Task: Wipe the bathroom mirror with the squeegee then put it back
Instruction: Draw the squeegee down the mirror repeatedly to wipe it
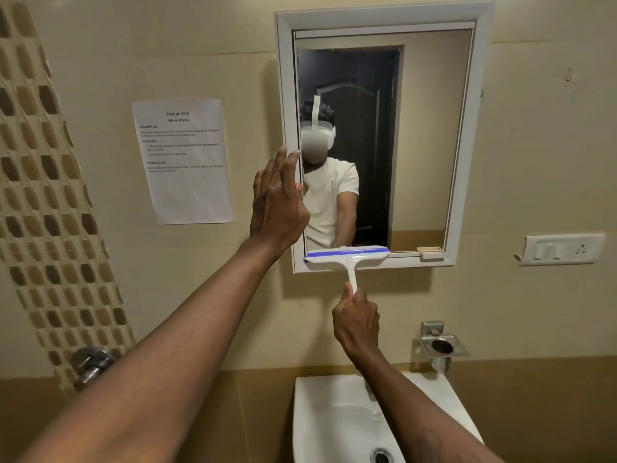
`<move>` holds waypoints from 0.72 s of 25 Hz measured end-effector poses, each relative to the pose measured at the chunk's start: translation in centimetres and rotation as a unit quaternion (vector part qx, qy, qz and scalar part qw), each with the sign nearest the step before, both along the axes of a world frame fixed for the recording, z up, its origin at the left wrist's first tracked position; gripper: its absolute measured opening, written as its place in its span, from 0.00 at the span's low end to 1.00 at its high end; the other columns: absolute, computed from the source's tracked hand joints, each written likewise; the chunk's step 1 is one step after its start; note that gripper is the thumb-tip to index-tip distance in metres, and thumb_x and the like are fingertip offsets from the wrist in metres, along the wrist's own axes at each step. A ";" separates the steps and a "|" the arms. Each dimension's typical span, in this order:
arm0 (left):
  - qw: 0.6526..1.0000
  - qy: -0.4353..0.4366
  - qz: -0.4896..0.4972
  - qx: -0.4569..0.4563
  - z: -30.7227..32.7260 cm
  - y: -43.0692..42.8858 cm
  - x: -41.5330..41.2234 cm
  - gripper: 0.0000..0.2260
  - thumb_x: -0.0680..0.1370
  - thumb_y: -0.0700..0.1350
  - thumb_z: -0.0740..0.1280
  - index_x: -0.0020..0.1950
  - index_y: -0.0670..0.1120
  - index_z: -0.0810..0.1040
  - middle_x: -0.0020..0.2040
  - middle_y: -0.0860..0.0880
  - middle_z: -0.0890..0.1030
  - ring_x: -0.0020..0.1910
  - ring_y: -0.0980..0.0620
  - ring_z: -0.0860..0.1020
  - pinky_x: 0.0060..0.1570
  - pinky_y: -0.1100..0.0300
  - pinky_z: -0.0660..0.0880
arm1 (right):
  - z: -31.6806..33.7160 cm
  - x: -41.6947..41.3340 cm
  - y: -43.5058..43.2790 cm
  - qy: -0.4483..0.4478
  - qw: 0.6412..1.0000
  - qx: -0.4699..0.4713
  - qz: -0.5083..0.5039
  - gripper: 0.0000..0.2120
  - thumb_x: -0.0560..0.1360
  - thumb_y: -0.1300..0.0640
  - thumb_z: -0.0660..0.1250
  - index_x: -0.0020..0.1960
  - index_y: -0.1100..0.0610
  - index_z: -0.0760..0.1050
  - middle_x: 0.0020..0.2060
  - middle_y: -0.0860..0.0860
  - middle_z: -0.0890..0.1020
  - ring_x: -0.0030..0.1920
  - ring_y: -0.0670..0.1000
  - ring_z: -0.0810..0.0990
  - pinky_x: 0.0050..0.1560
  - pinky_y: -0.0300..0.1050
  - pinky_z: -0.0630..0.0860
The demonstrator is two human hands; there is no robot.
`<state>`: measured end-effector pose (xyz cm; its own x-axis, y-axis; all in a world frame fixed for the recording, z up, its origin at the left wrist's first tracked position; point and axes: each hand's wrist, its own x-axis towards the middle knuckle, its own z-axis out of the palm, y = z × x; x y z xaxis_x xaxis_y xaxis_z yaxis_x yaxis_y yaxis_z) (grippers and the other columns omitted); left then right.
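A white-framed mirror (430, 145) hangs on the beige wall above the sink. A white squeegee (347, 256) with a blue blade strip lies across the mirror's bottom left edge, its handle pointing down. My right hand (357, 320) is closed around the lower end of that handle. My left hand (278, 198) is raised flat with fingers together, pressed against the mirror frame's left side. The mirror reflects a person in a white shirt and a dark door.
A white sink (307, 426) with a drain sits below. A metal soap holder (442, 344) is fixed at the right, a switch plate (564, 249) further right. A printed task sheet (183, 160) is taped left of the mirror. A metal tap knob (88, 362) protrudes at lower left.
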<state>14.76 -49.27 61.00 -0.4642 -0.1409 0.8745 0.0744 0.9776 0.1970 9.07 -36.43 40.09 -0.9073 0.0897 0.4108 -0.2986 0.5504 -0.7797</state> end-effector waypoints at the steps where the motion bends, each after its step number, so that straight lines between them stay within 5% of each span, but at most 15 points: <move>1: 1.000 -0.001 -0.004 0.002 -0.2 0.2 0.0 0.27 0.80 0.36 0.61 0.81 0.45 0.63 0.83 0.42 0.63 0.83 0.42 0.61 0.81 0.40 0.60 | 0.6 0.1 0.2 0.005 1.000 -0.006 0.005 0.20 0.85 0.43 0.51 0.51 0.57 0.73 0.34 0.52 0.76 0.34 0.57 0.76 0.36 0.52 0.75; 7: 1.000 0.016 -0.011 0.002 1.1 1.2 -0.2 0.24 0.83 0.38 0.61 0.80 0.44 0.64 0.84 0.42 0.63 0.83 0.42 0.62 0.81 0.39 0.60 | 11.7 -2.1 2.2 0.154 0.985 -0.079 0.010 0.16 0.86 0.46 0.54 0.48 0.55 0.71 0.31 0.48 0.74 0.28 0.43 0.71 0.26 0.40 0.60; 11: 0.999 0.038 -0.020 -0.010 3.5 2.5 -1.1 0.25 0.83 0.41 0.64 0.79 0.44 0.65 0.83 0.43 0.64 0.83 0.44 0.62 0.81 0.39 0.61 | 20.8 -4.9 4.1 0.219 0.971 -0.095 -0.012 0.17 0.86 0.44 0.53 0.49 0.53 0.72 0.33 0.41 0.72 0.30 0.41 0.73 0.27 0.38 0.64; 15: 0.997 0.057 -0.048 -0.019 5.7 4.7 -2.4 0.27 0.80 0.40 0.65 0.79 0.46 0.65 0.82 0.41 0.66 0.83 0.42 0.62 0.82 0.39 0.60 | 26.7 -7.4 5.8 0.241 0.965 -0.105 -0.002 0.18 0.86 0.43 0.54 0.51 0.54 0.74 0.37 0.48 0.79 0.35 0.46 0.79 0.36 0.44 0.79; 18: 0.995 0.074 -0.059 -0.019 6.4 6.4 -3.5 0.26 0.80 0.37 0.63 0.79 0.45 0.66 0.81 0.40 0.67 0.83 0.41 0.63 0.81 0.39 0.61 | 27.4 -8.9 6.3 0.235 0.968 -0.086 0.002 0.21 0.86 0.42 0.53 0.54 0.57 0.76 0.40 0.50 0.81 0.37 0.48 0.81 0.39 0.47 0.81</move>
<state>11.27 -42.92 67.42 -0.3408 -0.0576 0.9384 0.2147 0.9670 0.1373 0.12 -30.08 67.51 -0.6246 0.1902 0.7574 -0.6440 0.4232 -0.6373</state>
